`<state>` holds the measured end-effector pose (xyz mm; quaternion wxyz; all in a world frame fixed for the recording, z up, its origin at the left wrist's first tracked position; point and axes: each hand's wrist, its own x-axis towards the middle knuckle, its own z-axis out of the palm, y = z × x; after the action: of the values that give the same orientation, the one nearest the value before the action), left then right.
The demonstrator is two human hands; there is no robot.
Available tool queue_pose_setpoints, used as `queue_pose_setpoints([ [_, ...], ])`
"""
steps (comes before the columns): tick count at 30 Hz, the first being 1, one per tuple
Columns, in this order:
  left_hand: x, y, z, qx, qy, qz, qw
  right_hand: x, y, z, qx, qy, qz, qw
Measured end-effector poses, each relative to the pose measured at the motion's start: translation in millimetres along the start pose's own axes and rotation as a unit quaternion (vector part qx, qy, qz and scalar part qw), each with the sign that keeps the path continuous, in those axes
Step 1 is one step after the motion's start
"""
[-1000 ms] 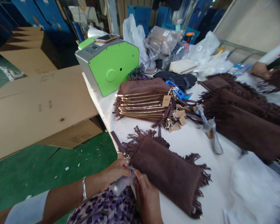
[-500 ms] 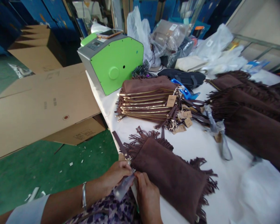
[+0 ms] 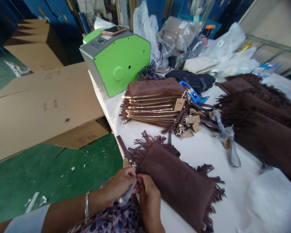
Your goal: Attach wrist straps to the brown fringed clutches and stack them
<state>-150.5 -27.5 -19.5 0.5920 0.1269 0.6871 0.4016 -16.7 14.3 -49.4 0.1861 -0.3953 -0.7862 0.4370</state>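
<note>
Head view: left hand (image 3: pixel 121 183) and right hand (image 3: pixel 149 199) together, fingertips meeting, both pinching a strip of film (image 3: pixel 129 193); film is thin, greyish, translucent, crumpled, hanging below the fingers; exact grip of each finger partly hidden. Bag (image 3: pixel 177 181) lies flat on the table (image 3: pixel 206 142), just beyond the fingertips and off to the right; its near left corner is right at the hands, with the right hand overlapping its near edge in this view. Bag is dark brown, matt, suede-like, roughly rectangular; cut fringe at both short ends, strands loose and curling; strap (image 3: pixel 122 147) is a narrow flat brown strip angling up from that corner, metal hardware at its base, right by the left fingertips.

Left wrist has a smooth silvery bracelet (image 3: pixel 87 205); pale sleeve (image 3: pixel 29 220) on the forearm; purple patterned cloth (image 3: pixel 118 218) below the hands.

Past the bag, a stack (image 3: pixel 151 108) of similar brown bags, gold-toned zips facing the near side, card tags (image 3: pixel 179 104) at the right end; more fringed bags (image 3: pixel 264 129) at right, overlapping; clear plastic (image 3: pixel 233 149) and soft white sheeting (image 3: pixel 271 197) near them.

Behind the stack, a boxy machine (image 3: pixel 122 63), flat green side panel, grey front, phone (image 3: pixel 114 30) on top; cardboard (image 3: pixel 48 106) at left, broad and smooth, above a green floor (image 3: pixel 87 171) with white scraps.
</note>
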Motion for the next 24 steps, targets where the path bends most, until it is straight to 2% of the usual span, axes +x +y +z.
queue_pose_setpoints([
  [4,-1,1,1,-0.002,0.003,-0.009,1.000,4,2,-1,0.068,-0.002,0.025,0.997],
  [7,3,-5,-2,0.032,-0.005,0.015,0.999,7,1,-6,0.065,-0.034,0.026,0.997],
  [11,8,-16,-5,0.089,-0.006,0.058,0.994,13,-5,-19,-0.037,-0.089,-0.013,0.995],
  [15,8,-20,-5,0.076,-0.011,0.070,0.995,19,-11,-30,-0.156,-0.132,-0.054,0.977],
  [21,2,-22,-8,0.109,0.009,0.111,0.988,30,-21,-40,-0.251,-0.177,-0.069,0.949],
  [24,-1,-20,-9,0.134,0.015,0.107,0.985,35,-27,-43,-0.288,-0.197,-0.062,0.935],
])
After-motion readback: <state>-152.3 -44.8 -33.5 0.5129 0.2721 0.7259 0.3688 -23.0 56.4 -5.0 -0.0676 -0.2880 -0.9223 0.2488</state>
